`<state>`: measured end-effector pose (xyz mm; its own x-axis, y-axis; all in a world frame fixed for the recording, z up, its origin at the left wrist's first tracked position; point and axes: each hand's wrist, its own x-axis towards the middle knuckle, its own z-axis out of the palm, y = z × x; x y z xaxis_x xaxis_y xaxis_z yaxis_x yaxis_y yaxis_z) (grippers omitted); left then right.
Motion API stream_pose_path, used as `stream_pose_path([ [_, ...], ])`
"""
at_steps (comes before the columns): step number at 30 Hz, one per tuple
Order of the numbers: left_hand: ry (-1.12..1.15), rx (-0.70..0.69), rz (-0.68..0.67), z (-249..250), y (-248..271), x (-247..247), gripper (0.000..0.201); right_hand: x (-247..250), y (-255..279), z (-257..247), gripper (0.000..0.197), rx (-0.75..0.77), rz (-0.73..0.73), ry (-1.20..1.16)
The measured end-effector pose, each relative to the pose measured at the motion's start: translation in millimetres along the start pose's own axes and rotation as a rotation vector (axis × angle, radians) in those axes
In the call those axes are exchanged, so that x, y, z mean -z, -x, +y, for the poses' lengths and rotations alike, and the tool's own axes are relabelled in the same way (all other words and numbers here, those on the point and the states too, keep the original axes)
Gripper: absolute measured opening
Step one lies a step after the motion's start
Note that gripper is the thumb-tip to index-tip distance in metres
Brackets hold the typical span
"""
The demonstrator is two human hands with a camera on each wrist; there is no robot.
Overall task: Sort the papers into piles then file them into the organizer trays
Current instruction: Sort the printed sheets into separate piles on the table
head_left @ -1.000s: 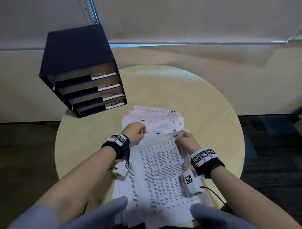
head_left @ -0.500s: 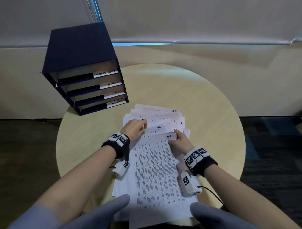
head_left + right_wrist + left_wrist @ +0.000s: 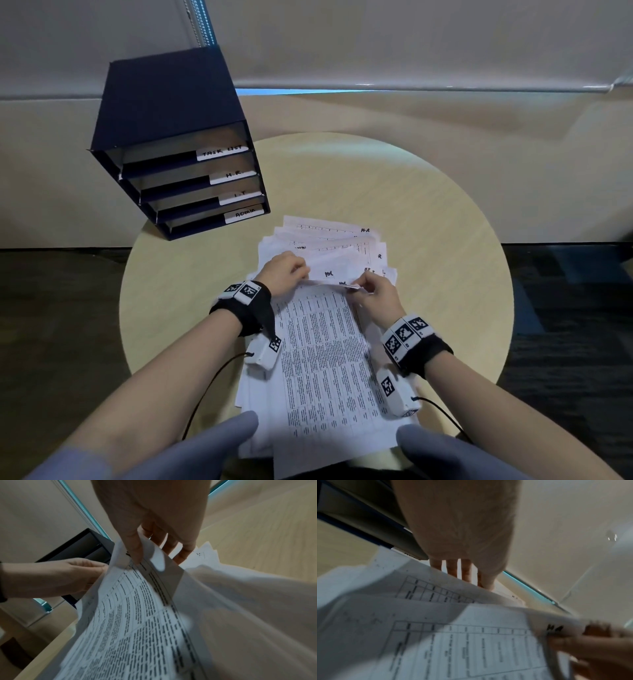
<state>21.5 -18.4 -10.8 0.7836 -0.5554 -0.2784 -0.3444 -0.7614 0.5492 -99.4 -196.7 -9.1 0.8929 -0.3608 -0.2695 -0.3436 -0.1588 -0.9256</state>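
Observation:
A fanned stack of papers (image 3: 342, 246) lies in the middle of the round table (image 3: 428, 222), with hand-written labels at the sheets' corners. On top lies a densely printed sheet (image 3: 322, 342), also seen in the right wrist view (image 3: 137, 615). My right hand (image 3: 373, 294) pinches that sheet's far right corner between thumb and fingers (image 3: 137, 555) and lifts it off the stack. My left hand (image 3: 284, 274) grips the left edge of the fanned papers just behind it, fingers curled. The dark blue organizer (image 3: 164, 102) stands at the table's far left, with trays labelled TASK LIST, H.R., I.T. and ADMIN.
Bare tabletop shows to the right of the papers and behind them. A beige wall panel (image 3: 445, 154) runs behind the table. Dark carpet (image 3: 565, 308) lies to the right. My grey-clad knees (image 3: 205, 445) sit under the near edge.
My right hand slid left along the top sheet's far edge and raised that corner. My left hand stayed on the fanned papers.

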Motion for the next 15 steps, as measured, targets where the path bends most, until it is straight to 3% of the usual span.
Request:
stream_pose_path([
  [2, -0.059, 0.033, 0.010, 0, -2, 1, 0.004, 3, 2, 0, 0.007, -0.005, -0.053, -0.001],
  [5, -0.077, 0.040, -0.003, 2, -3, 2, 0.020, 6, 3, 2, 0.017, 0.003, -0.047, 0.012],
  [7, -0.092, 0.002, 0.036, 4, -2, 3, 0.015, 6, 3, 4, 0.028, 0.024, 0.021, 0.020],
  [11, -0.175, -0.072, 0.100, 3, 1, 3, 0.009, 3, 6, 7, 0.008, 0.014, 0.005, -0.018],
  [15, -0.250, -0.120, 0.141, 2, 9, 2, 0.009, 0, 3, 6, 0.011, -0.004, -0.011, -0.053],
])
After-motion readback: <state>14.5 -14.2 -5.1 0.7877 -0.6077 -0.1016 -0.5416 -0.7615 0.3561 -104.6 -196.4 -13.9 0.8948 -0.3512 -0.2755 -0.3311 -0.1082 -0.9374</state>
